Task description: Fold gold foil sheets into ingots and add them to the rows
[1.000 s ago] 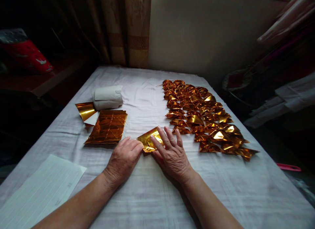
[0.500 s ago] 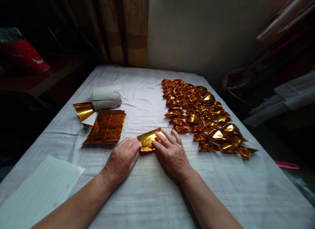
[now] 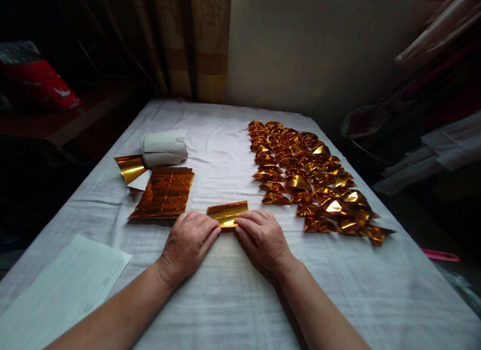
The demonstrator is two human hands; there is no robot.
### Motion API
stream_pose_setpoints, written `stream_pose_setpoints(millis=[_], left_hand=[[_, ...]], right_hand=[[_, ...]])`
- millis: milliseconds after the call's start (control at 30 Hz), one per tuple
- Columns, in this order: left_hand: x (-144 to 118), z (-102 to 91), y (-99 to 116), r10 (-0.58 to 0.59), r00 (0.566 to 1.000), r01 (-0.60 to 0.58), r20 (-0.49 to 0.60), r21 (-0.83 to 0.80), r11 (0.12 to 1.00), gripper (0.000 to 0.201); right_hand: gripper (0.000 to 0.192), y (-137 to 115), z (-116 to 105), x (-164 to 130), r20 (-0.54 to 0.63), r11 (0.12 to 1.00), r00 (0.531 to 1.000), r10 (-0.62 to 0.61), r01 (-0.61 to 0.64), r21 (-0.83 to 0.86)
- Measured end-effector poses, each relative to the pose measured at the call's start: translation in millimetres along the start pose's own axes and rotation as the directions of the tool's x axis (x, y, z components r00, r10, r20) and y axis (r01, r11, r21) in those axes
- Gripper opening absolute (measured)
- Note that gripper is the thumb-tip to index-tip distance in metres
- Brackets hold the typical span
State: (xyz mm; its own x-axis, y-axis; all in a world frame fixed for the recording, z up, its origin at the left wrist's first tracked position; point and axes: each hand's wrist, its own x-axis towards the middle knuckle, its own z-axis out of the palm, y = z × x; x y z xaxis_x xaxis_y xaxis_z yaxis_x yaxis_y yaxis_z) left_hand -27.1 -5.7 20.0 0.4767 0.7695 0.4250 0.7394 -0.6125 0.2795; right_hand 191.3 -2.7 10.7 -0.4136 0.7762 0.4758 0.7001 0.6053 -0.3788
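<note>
Gold foil strip (image 3: 227, 213) | left hand (image 3: 190, 241), right hand (image 3: 263, 237) pressing its near edge flat | white cloth (image 3: 225, 300) bare nearside

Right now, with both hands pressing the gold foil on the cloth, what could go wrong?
1. The cloth is wrinkled and soft, so the crease in the foil may come out crooked.
2. The right hand is close to the folded pieces; a wide move could scatter them.
3. The left hand lies near the foil stack and might shift it.

text: none legible | lined sheet (image 3: 63, 295): print too small
</note>
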Motion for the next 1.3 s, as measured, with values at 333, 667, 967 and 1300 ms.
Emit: stream_pose_setpoints(millis=[333, 667, 967, 1300], left_hand=[[-0.9, 6.1, -5.3, -0.072, 0.997, 0.072, -0.039, 0.016, 0.997, 0.018], [-1.7, 8.1, -6.2, -0.068, 0.997, 0.070, -0.045, 0.054, 0.996, 0.021], [0.1, 9.7, -5.0, -0.107, 0.994, 0.110, -0.035, 0.121, 0.986, 0.024], [-1.9, 8.7, 8.1, 0.057, 0.995, -0.042, -0.084, 0.175, 0.984, 0.025]], right_hand=[[0.016, 8.6, 7.3, -0.7, -0.055, 0.967, 0.965, 0.255, -0.255, 0.004], [0.012, 5.5, 10.3, 2.5, -0.067, 0.949, 0.951, 0.301, -0.305, -0.075], [0.013, 5.2, 12.9, 5.2, -0.078, 0.931, 0.939, 0.335, -0.343, -0.126], [0.013, 4.4, 14.1, 5.7, -0.090, 0.930, 0.942, 0.324, -0.335, -0.152]])
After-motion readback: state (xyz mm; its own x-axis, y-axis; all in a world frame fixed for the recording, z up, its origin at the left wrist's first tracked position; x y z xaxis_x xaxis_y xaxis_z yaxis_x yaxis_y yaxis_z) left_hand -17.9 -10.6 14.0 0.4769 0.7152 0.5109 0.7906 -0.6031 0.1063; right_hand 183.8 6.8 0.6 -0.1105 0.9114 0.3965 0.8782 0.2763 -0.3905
